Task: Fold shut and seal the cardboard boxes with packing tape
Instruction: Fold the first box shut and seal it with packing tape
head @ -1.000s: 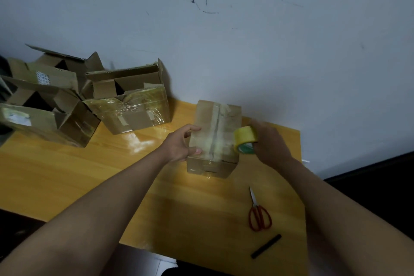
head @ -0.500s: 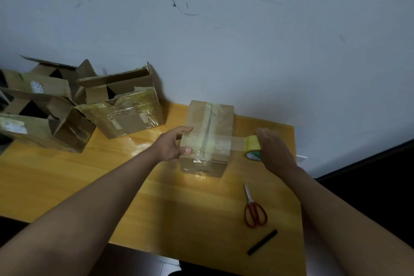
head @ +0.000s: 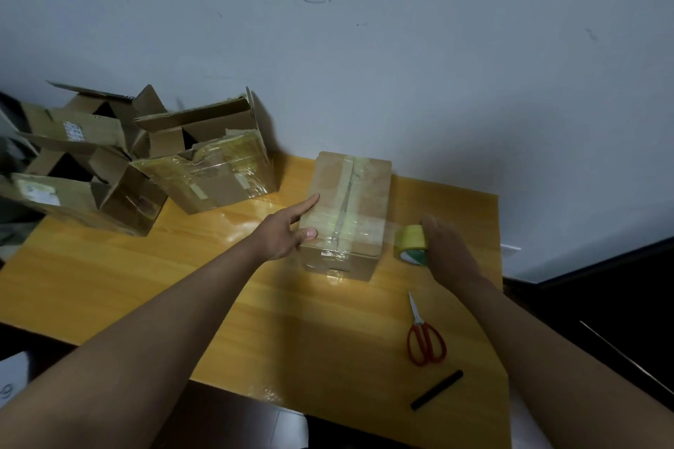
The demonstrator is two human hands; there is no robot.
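The left hand (head: 282, 233) lies flat-fingered against the closed cardboard box (head: 346, 210), thumb pressing its top edge. Across the box, the right hand (head: 450, 253) grips the yellow tape roll (head: 410, 241), a clear strip stretching back onto the lid. Scissors (head: 425, 335) lie nearer the person than that hand.

The place looked like a plain back room or small packing corner rather than a lived-in home, though the exact kind of room could not be told. A bare, scuffed grey-white wall (head: 364, 47) carried pen-like marks and no decoration. A simple yellow wooden table (head: 328, 321) stood pushed against it. Used, open cardboard boxes (head: 120, 171) with old tape and labels were piled at its far left, and red-handled scissors (head: 425, 335) lay on the tabletop near a short black stick (head: 436, 390).
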